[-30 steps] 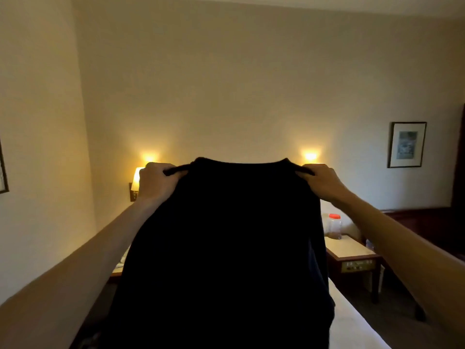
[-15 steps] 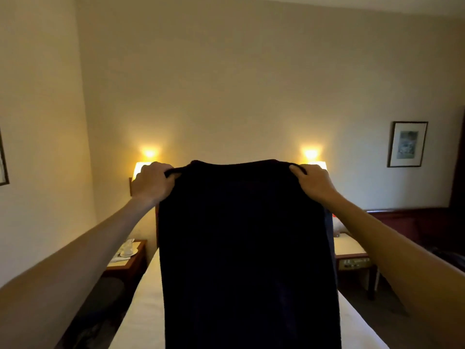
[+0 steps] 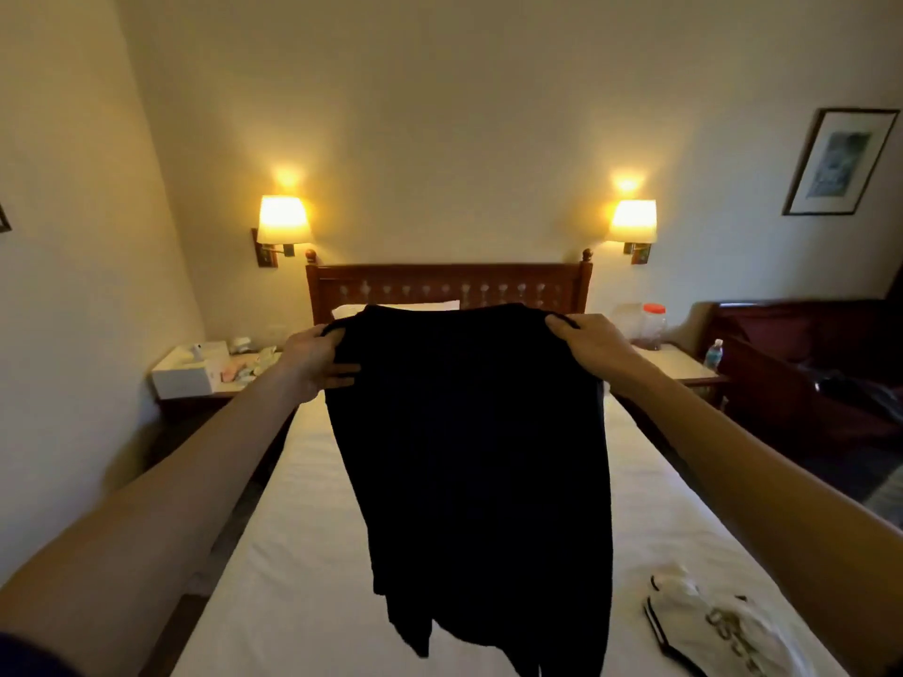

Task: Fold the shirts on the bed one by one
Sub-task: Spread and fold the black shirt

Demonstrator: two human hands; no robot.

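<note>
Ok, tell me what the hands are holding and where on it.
Both hold the black shirt by its top corners: left hand at one, right hand at the other.

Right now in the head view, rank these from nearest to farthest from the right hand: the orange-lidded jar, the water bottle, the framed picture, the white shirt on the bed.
From the right hand:
1. Orange-lidded jar, on the nightstand just beyond it.
2. Water bottle, farther right on the nightstand.
3 and 4. Framed picture, high on the right wall, and white shirt, near bed corner: too close to call.
</note>
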